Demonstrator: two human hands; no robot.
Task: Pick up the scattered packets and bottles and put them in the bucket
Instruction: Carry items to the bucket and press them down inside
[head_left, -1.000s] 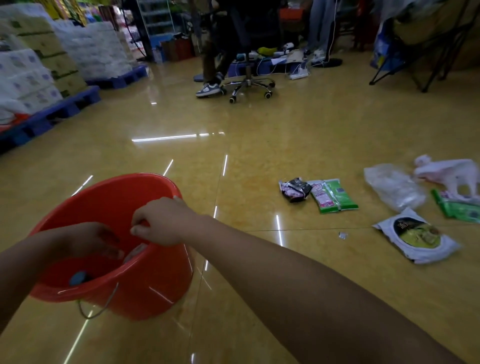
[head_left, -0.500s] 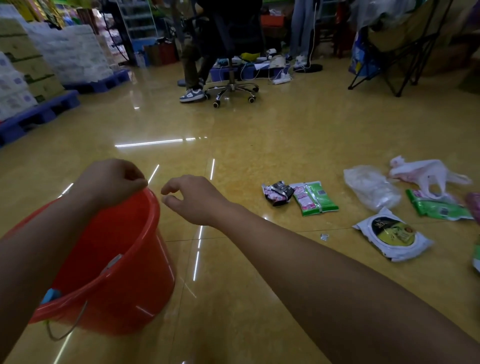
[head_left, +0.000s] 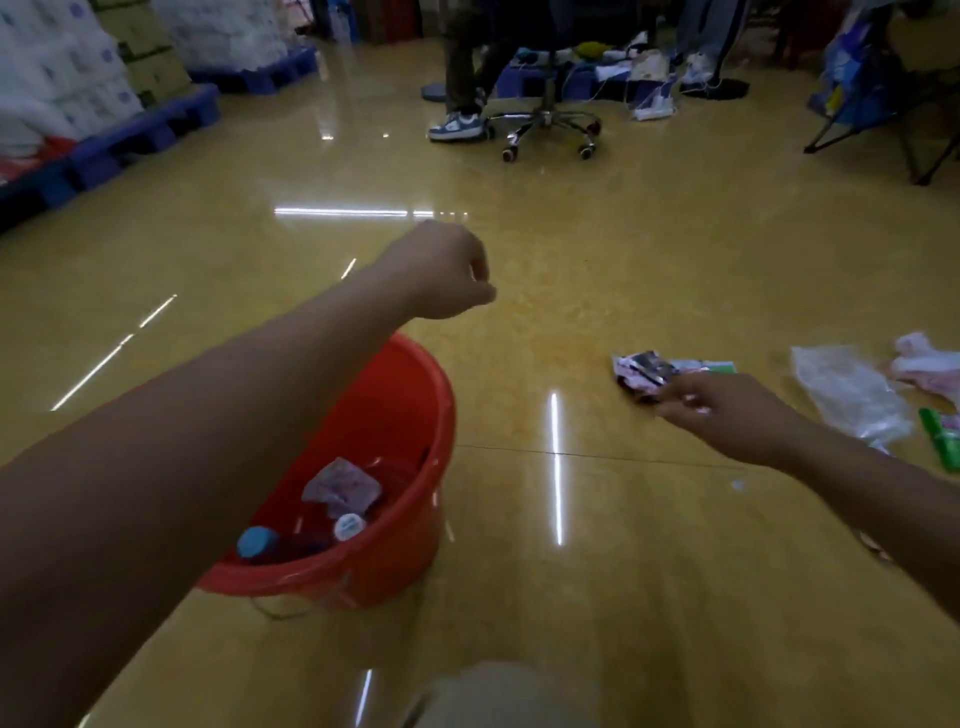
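Plainly the dark packet (head_left: 641, 373), just ahead-left of the nearer right hand (head_left: 727, 418), is reached, grip untellable through blur; left hand (head_left: 448, 275) loosely curled, empty

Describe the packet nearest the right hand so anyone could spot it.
From the red bucket, look right across the floor. The first piece of litter, just beyond the right hand, is a crumpled packet. It is black and pink; the green packet beside it is flat.

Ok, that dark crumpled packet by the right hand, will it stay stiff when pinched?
Probably floppy: the dark packet looks creased and flat, so it should bend when pinched. Likely light too, lying thin on the floor. Its glossy film may slip from the right hand.
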